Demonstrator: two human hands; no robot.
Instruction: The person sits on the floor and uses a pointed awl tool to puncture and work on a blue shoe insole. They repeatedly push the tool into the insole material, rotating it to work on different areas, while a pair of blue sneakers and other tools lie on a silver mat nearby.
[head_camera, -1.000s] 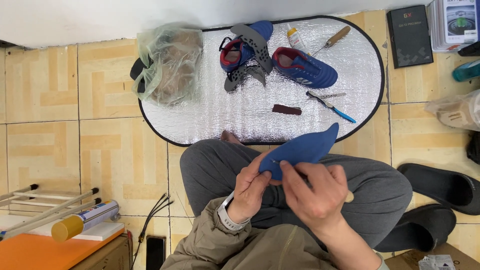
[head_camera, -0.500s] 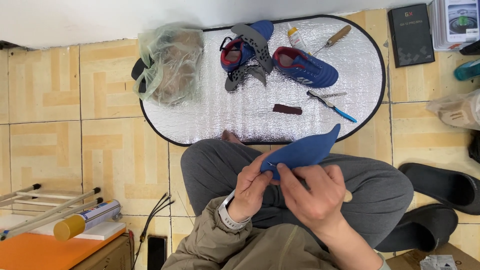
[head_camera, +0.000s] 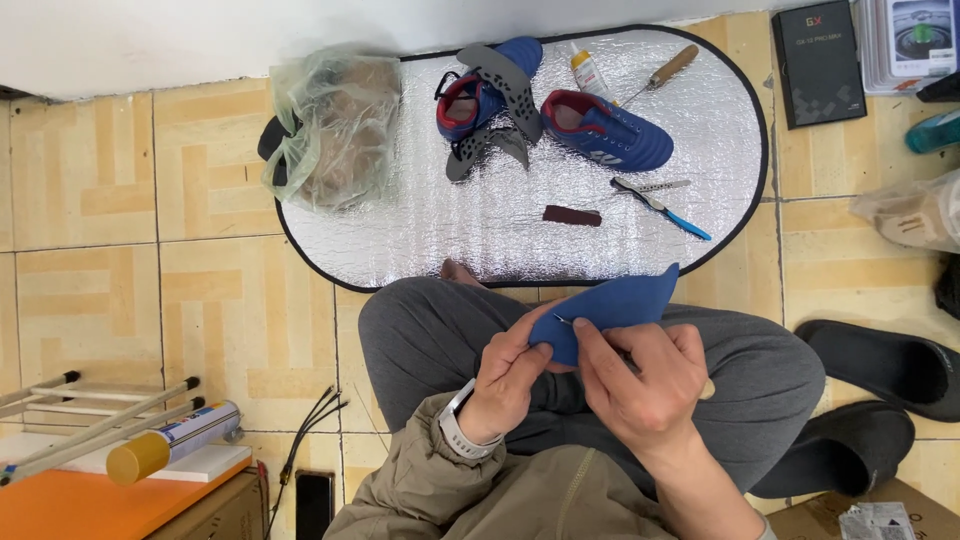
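Above lap, insole (head_camera: 612, 305) between fingers (head_camera: 520, 352).

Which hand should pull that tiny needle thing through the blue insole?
Probably the right hand: its fingertips sit at the thin needle on the blue insole. The left hand grips the insole's end, steadying it.

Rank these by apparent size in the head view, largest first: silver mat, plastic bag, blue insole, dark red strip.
1. Silver mat
2. Plastic bag
3. Blue insole, though nearer the camera, so unsure against the bag
4. Dark red strip
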